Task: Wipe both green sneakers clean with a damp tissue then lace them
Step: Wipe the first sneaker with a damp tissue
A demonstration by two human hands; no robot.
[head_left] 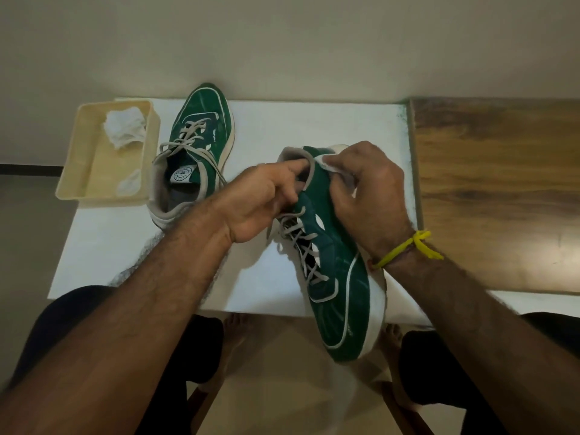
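1. Wiping is going on at the heel collar, so the strokes should stay short and the lace end clear.
2. Left hand [254,202] is pinching the collar of the near sneaker [332,271]; right hand [367,196] is pressing a tissue [326,161] there.
3. That sneaker is lying at 5 o'clock, toe overhanging the table [125,246], green suede, loosely laced.
4. Second sneaker [201,136] is sitting at 11 o'clock.
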